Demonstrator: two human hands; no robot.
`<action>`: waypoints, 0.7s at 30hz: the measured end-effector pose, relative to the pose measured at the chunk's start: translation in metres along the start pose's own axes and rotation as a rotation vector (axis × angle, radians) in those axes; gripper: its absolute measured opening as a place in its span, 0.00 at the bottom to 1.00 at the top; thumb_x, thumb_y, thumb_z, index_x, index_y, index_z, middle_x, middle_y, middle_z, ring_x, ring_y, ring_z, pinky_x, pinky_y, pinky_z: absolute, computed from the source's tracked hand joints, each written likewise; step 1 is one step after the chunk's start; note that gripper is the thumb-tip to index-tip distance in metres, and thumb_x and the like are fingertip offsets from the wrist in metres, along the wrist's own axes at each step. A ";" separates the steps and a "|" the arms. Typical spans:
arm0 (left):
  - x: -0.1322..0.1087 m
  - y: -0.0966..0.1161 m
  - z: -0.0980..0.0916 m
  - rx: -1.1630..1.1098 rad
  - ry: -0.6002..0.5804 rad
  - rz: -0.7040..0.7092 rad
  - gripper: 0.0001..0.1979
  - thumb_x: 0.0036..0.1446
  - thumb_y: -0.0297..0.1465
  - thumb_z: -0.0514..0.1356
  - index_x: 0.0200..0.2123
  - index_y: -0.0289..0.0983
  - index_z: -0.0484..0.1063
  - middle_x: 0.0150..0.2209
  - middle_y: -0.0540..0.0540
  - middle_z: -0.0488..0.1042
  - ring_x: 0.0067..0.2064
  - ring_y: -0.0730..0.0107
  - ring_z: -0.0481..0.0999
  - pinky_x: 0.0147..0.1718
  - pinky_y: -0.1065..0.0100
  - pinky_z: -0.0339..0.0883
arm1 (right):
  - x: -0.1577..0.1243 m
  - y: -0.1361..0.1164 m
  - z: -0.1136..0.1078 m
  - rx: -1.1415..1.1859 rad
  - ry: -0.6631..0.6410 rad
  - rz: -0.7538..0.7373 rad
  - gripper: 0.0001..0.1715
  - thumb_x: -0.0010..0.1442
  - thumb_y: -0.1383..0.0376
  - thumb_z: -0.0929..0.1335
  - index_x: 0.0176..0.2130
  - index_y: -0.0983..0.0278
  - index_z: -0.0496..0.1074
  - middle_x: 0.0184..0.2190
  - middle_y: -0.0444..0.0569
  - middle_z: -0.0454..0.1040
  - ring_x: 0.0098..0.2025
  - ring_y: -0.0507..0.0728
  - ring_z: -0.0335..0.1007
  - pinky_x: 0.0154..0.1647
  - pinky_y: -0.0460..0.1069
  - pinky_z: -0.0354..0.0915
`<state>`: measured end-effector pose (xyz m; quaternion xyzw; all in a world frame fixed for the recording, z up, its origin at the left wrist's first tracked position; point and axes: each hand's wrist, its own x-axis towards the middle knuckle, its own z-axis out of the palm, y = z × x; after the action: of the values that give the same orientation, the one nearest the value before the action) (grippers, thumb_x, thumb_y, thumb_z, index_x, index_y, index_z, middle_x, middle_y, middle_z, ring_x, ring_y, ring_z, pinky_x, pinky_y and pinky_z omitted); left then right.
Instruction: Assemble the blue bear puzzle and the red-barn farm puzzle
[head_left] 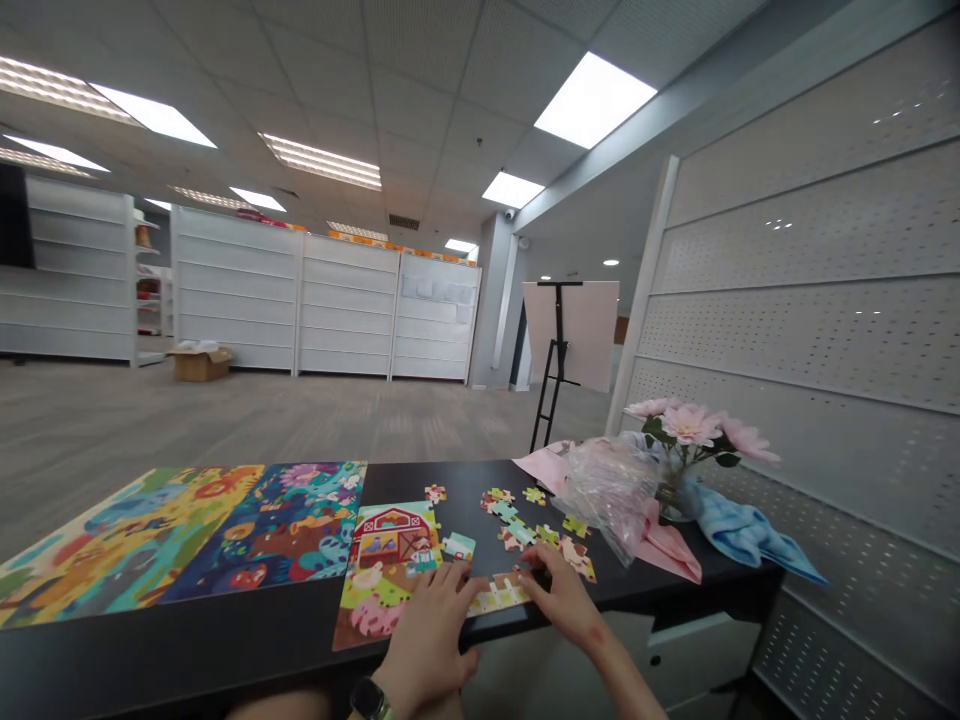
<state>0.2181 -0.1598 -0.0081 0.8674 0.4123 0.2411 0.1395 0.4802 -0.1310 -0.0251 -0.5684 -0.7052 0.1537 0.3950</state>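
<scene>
A partly joined jigsaw puzzle (386, 575) with a red barn, a child and a pink pig lies on the black table. My left hand (435, 630) rests over its lower right side, fingers stretched flat against the pieces. Beside it, a strip of fence puzzle pieces (499, 594) runs along the table's front edge. My right hand (562, 597) is curled at the strip's right end, thumb and forefinger closing on a puzzle piece that is mostly hidden. Loose puzzle pieces (510, 513) are scattered beyond both hands, with a pale blue piece (459, 545) near my left fingertips.
Two finished colourful puzzles (135, 530) cover the left of the black table (187, 650). To the right are crumpled clear plastic (611, 485), a vase of pink flowers (690, 425) and a blue cloth (750, 530). An easel (559, 360) stands behind; a perforated panel (810, 300) rises at right.
</scene>
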 end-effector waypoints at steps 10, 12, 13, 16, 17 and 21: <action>-0.003 0.002 -0.003 0.012 -0.013 0.082 0.24 0.45 0.27 0.61 0.48 0.46 0.71 0.55 0.48 0.70 0.56 0.55 0.64 0.56 0.59 0.52 | 0.014 0.032 -0.003 0.452 0.212 0.230 0.15 0.43 0.64 0.62 0.33 0.62 0.73 0.27 0.46 0.71 0.30 0.57 0.68 0.30 0.49 0.62; -0.005 0.004 -0.002 0.013 0.010 0.067 0.20 0.45 0.27 0.61 0.45 0.44 0.71 0.53 0.47 0.70 0.55 0.56 0.65 0.55 0.61 0.54 | 0.014 0.032 -0.006 0.547 0.233 0.242 0.16 0.40 0.64 0.62 0.32 0.62 0.72 0.25 0.45 0.71 0.28 0.55 0.66 0.28 0.48 0.61; -0.005 0.004 -0.001 0.007 0.023 0.059 0.18 0.46 0.27 0.61 0.43 0.43 0.71 0.51 0.47 0.70 0.54 0.57 0.66 0.54 0.61 0.55 | 0.014 0.032 -0.009 0.590 0.248 0.249 0.16 0.39 0.64 0.63 0.32 0.62 0.72 0.25 0.45 0.70 0.27 0.54 0.66 0.27 0.48 0.61; -0.004 0.002 0.002 -0.067 0.098 0.056 0.10 0.46 0.27 0.61 0.35 0.41 0.69 0.44 0.46 0.71 0.48 0.59 0.68 0.48 0.64 0.59 | 0.014 0.031 -0.014 0.685 0.303 0.265 0.18 0.38 0.65 0.64 0.33 0.62 0.71 0.25 0.45 0.70 0.26 0.54 0.66 0.27 0.48 0.62; -0.003 -0.001 0.003 -0.116 0.136 0.060 0.05 0.48 0.29 0.60 0.31 0.40 0.68 0.41 0.46 0.71 0.45 0.60 0.69 0.45 0.65 0.60 | 0.014 0.031 -0.015 0.700 0.323 0.268 0.18 0.37 0.65 0.64 0.34 0.62 0.70 0.25 0.45 0.70 0.26 0.54 0.66 0.28 0.48 0.62; 0.006 -0.032 0.009 -0.429 0.324 -0.031 0.20 0.58 0.43 0.54 0.19 0.40 0.54 0.23 0.51 0.63 0.28 0.67 0.65 0.30 0.68 0.58 | 0.015 0.028 -0.011 0.657 0.416 0.274 0.17 0.38 0.66 0.64 0.33 0.62 0.69 0.23 0.44 0.69 0.25 0.53 0.67 0.27 0.47 0.63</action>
<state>0.2058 -0.1355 -0.0280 0.7618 0.3818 0.4565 0.2559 0.5061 -0.1113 -0.0310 -0.5197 -0.4415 0.3034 0.6655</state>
